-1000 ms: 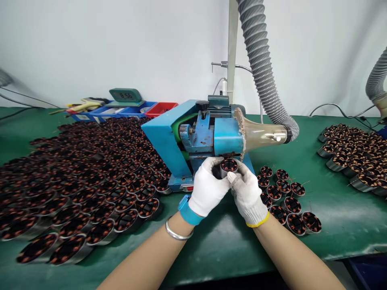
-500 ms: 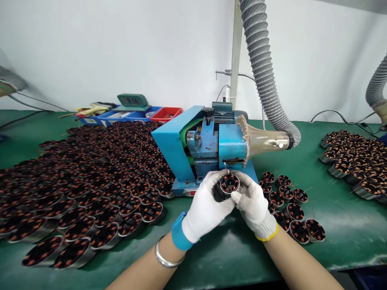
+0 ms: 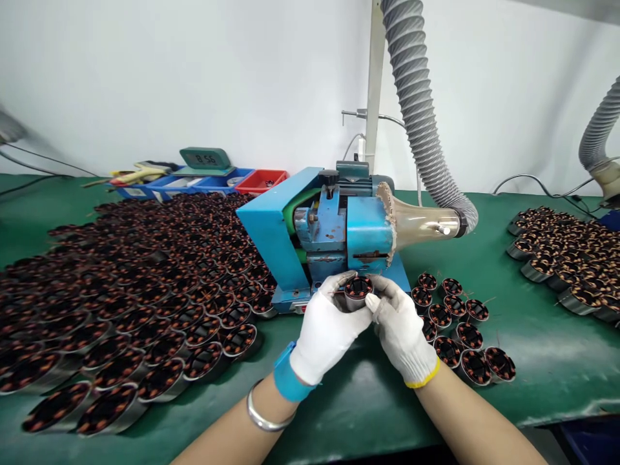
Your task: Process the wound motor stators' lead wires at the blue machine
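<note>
Both my hands wear white knit gloves and close together round one small motor stator [image 3: 358, 290], a steel ring with copper windings. My left hand [image 3: 327, 332] cups it from the left and below. My right hand [image 3: 400, 332] pinches its right side. The stator is held just in front of the blue machine [image 3: 320, 226], below its slot. A silver bangle and a blue cuff sit on my left wrist.
Several stators lie in a large heap [image 3: 126, 290] on the green table [image 3: 349, 400] at left, a small group [image 3: 455, 323] at right, another heap [image 3: 566, 258] far right. A grey suction hose [image 3: 416, 103] feeds the machine's funnel. Blue and red bins [image 3: 217, 182] stand behind.
The stator has turned in my hands from tilted towards me to more level. Both hands stay in front of the machine.
</note>
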`<state>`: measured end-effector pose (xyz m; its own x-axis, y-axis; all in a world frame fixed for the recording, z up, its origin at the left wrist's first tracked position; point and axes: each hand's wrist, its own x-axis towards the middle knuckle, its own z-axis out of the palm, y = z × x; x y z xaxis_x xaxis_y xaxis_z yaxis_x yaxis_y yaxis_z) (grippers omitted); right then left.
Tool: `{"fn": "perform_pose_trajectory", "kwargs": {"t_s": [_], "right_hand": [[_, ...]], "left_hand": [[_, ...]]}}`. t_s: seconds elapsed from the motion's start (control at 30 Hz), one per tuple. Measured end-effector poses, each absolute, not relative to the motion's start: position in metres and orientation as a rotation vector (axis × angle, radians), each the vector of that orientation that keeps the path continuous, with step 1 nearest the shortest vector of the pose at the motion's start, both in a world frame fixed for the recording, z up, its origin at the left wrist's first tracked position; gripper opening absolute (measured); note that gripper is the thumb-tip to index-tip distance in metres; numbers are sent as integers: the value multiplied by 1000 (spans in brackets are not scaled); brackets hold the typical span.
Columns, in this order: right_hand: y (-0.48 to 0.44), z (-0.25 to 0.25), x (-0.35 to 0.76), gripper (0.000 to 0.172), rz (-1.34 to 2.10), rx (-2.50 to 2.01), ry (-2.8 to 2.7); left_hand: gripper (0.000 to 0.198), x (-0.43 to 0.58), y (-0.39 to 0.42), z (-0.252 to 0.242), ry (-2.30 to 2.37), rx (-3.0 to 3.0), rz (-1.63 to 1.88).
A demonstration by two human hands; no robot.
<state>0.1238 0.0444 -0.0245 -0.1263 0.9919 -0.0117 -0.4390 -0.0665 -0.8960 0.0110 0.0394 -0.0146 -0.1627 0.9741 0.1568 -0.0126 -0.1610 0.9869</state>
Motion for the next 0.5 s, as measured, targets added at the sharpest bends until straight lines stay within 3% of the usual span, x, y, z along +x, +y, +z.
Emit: {"fn": "perform_pose_trajectory", "kwargs": {"t_s": [0.5], "right_hand": [[70,-21,131,38,1409,-796,-938]], "left_hand": [[41,28,59,-1,1416,1276,1493]]}}
